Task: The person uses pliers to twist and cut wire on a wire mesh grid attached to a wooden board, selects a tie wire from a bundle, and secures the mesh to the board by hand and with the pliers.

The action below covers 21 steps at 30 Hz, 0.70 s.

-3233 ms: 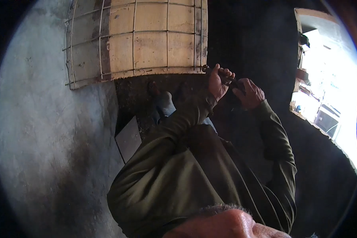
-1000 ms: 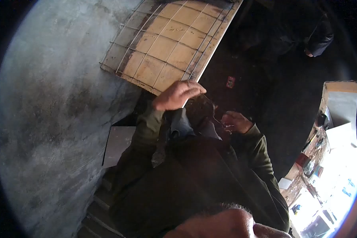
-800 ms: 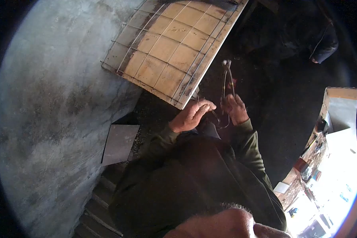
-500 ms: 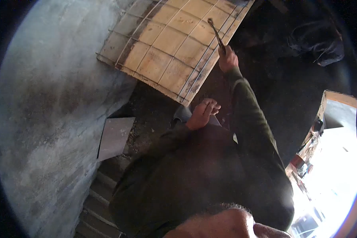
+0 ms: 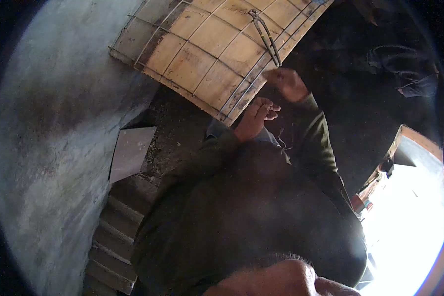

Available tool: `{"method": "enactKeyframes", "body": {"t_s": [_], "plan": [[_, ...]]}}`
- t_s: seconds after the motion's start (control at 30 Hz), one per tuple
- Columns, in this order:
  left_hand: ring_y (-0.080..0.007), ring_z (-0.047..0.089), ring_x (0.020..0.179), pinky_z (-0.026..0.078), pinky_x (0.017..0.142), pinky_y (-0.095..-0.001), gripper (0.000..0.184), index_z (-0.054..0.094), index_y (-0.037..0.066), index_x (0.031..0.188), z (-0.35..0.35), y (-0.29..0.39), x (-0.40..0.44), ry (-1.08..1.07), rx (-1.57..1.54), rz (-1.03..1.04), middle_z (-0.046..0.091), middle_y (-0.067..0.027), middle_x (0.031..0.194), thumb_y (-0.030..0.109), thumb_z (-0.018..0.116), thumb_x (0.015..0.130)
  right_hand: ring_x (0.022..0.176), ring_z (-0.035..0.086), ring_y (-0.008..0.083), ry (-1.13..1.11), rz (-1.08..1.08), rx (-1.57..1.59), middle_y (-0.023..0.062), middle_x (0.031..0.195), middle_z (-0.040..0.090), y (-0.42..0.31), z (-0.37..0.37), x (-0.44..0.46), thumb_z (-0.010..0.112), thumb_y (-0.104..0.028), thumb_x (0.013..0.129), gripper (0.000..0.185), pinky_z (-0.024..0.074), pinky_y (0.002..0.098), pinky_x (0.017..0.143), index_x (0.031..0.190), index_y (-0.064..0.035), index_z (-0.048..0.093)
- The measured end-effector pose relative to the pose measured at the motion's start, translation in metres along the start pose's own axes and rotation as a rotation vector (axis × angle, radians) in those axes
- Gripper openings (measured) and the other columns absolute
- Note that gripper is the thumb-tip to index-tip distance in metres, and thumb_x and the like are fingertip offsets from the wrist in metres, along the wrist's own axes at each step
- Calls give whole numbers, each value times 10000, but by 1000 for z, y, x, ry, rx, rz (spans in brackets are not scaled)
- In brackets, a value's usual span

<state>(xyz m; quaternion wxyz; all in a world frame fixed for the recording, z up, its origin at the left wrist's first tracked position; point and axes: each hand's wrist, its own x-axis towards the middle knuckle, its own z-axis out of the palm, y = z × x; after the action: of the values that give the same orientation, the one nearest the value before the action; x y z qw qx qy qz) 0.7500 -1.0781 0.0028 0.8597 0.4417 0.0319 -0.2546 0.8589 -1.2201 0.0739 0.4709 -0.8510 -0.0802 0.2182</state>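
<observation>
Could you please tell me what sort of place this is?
Likely an indoor building site, perhaps near a stairway: a bare, stained grey wall, rough steps beside it, and wire mesh over a yellowish panel.

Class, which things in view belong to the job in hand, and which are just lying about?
Likely the job:
pliers-like tool over the mesh, handle ends by the blurred right hand
wire mesh
board under the mesh
possibly the thin strand near the left hand

Seemingly just lying about:
pale slab near the wall
clutter by the bright opening, too small to name
</observation>
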Motion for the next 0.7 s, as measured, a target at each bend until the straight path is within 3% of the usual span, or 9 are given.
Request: {"method": "enactKeyframes", "body": {"t_s": [0.13,0.23,0.33,0.4,0.43,0.5,0.53,0.6,0.7], "plan": [[-127,576,838,497,794,-284,199,482,-1,1078,17,1,7,39,120,-34,579,-87,965,133,368,983,769,670,239,-313,222,349,192,877,669,2,8,-42,596,-276,851,316,527,349,691,967,11,660],[-108,551,825,481,762,-261,209,502,-8,1089,26,-14,11,45,156,56,558,-54,920,128,396,970,762,664,202,-191,32,246,167,875,673,32,16,-52,597,-244,847,281,527,332,681,980,-5,660],[-106,525,854,465,742,-273,211,507,-5,1066,21,-33,8,5,268,-48,535,-36,920,160,455,947,691,594,106,-22,-160,147,89,808,657,53,19,-58,584,-206,877,245,487,276,597,992,0,650],[-132,532,894,457,761,-293,309,497,-5,1150,-13,-91,5,51,739,328,547,-46,967,186,529,908,709,603,111,89,-112,133,87,806,663,58,13,-59,581,-195,881,226,489,270,613,962,4,650],[-132,532,894,457,761,-293,309,497,-5,1150,3,-66,1,61,747,327,547,-46,967,186,529,908,709,603,111,81,-119,139,87,806,663,58,11,-60,581,-195,881,226,489,270,613,962,4,650],[-163,560,881,458,757,-300,385,509,5,1205,31,-18,-9,490,431,138,573,-76,993,183,587,873,717,604,111,7,68,200,95,814,671,57,7,-62,594,-182,870,204,493,275,630,933,4,648],[-163,560,881,458,757,-300,385,509,5,1205,29,-16,-7,492,435,139,573,-76,993,183,587,873,717,604,111,6,65,203,95,814,671,59,9,-62,594,-182,870,204,493,275,630,933,4,648],[-185,585,846,464,749,-293,394,540,9,1206,24,-8,4,453,661,287,607,-95,951,190,611,863,706,657,282,96,-144,137,167,787,657,66,18,-60,594,-188,842,188,513,373,655,905,-22,655],[-197,592,815,471,740,-301,343,580,-4,1137,29,10,9,478,869,333,625,-90,869,209,612,870,723,657,312,178,-263,-53,183,798,653,70,28,-55,605,-184,832,173,511,379,645,889,-33,668]]}}
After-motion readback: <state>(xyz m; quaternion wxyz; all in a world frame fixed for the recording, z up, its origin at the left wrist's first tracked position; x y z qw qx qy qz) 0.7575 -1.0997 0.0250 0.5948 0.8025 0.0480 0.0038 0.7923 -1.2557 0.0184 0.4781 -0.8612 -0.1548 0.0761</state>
